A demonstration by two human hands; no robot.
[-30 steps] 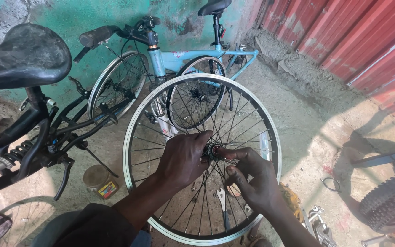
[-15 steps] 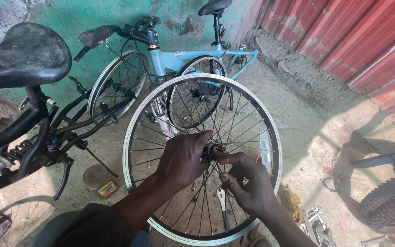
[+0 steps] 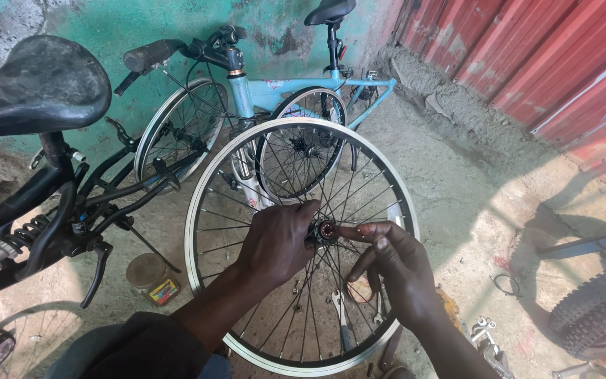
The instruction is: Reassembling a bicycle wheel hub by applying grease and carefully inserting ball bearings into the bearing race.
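Concrete floor, grey and stained, carries everything, with a green painted wall behind and a red corrugated metal sheet at the right. Cut off by the left edge, a black bicycle with a wide black saddle shows only part of its frame. A light blue bicycle leans at the wall, its lower half hidden behind the bare silver-rimmed spoked wheel. That wheel stands upright in the middle, near the person, its flat side facing the camera, so its axle points toward the viewer; its bottom rim is partly hidden by the forearms. A knobby black tyre is cropped at the right edge. A small round tin with a coloured label stands on the floor left of the wheel. Tools lying behind the spokes are hard to make out.

The left hand is curled around the dark hub from the left. The right hand touches the hub end with its forefinger and thumb, other fingers loosely bent; what it pinches, if anything, cannot be told.
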